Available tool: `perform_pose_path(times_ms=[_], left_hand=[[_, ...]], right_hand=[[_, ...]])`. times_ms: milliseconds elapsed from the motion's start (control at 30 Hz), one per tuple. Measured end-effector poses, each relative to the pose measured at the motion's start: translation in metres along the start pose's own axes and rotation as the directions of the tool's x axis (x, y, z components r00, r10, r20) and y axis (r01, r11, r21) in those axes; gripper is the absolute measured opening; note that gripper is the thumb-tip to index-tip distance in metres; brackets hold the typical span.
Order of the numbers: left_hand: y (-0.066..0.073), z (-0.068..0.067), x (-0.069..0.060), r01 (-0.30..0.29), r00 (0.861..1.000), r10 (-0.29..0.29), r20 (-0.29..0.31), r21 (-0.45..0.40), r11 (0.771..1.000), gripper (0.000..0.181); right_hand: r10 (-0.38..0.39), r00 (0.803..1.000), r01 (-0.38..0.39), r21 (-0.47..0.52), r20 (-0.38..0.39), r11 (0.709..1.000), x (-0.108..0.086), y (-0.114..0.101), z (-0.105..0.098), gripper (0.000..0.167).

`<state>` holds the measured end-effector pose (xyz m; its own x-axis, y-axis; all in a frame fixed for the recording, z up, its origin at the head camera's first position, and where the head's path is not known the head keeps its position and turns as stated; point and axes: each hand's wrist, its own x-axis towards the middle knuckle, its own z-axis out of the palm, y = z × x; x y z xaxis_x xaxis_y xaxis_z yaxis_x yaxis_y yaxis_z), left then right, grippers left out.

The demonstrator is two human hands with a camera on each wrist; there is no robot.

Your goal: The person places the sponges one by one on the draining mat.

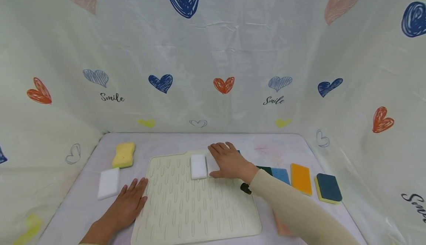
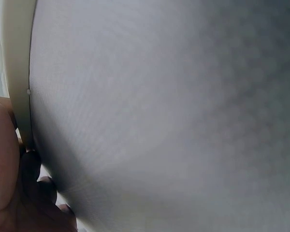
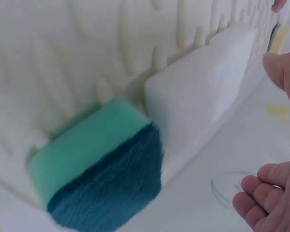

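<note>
A cream ribbed mat (image 1: 199, 215) lies on the table. My left hand (image 1: 123, 208) rests flat at its left edge, fingers spread; the left wrist view has that hand (image 2: 9, 193) beside the mat's rim (image 2: 20, 58). Over the mat's upper part, my right hand (image 1: 229, 163) is held with straight fingers, right of a white sponge (image 1: 198, 166). A second white block (image 1: 211, 163) is partly hidden by it. The right wrist view has the hand (image 3: 280, 193) apart from a white block (image 3: 198, 87) and a green-and-teal sponge (image 3: 111, 169), gripping neither.
Left of the mat lie a yellow sponge (image 1: 124, 155) and a white block (image 1: 108, 184). To the right are a blue sponge (image 1: 280, 175), an orange one (image 1: 301, 178), a dark-topped yellow one (image 1: 328, 188) and a peach piece (image 1: 282, 226) partly under the sleeve. A heart-print curtain (image 1: 246, 111) surrounds the table.
</note>
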<state>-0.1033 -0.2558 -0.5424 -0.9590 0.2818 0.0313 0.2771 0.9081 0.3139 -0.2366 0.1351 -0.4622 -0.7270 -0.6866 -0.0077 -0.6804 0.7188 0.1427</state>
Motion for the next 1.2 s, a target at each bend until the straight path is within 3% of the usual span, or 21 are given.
perform_pose_path(times_ms=[233, 533, 867, 1200], left_hand=[[0.0, 0.001, 0.0, 0.011, 1.0, -0.011, 0.009, 0.003, 1.0, 0.06], [0.001, -0.001, 0.0, -0.007, 1.0, 0.008, -0.007, 0.013, 1.0, 0.06], [0.006, -0.006, 0.0, -0.004, 1.0, 0.004, -0.002, 0.002, 1.0, 0.059], [0.003, -0.003, -0.001, -0.005, 1.0, 0.005, -0.008, 0.005, 1.0, 0.059]], right_hand=[[0.02, 0.998, -0.019, 0.018, -0.066, 1.0, -0.041, 0.039, -0.011, 0.099], [0.081, 0.991, -0.091, -0.095, -0.103, 0.991, -0.101, 0.089, -0.015, 0.103], [0.115, 0.993, -0.116, -0.05, -0.024, 0.992, -0.155, 0.098, 0.003, 0.112], [0.135, 0.989, -0.138, -0.044, -0.051, 0.99, -0.167, 0.098, 0.038, 0.12]])
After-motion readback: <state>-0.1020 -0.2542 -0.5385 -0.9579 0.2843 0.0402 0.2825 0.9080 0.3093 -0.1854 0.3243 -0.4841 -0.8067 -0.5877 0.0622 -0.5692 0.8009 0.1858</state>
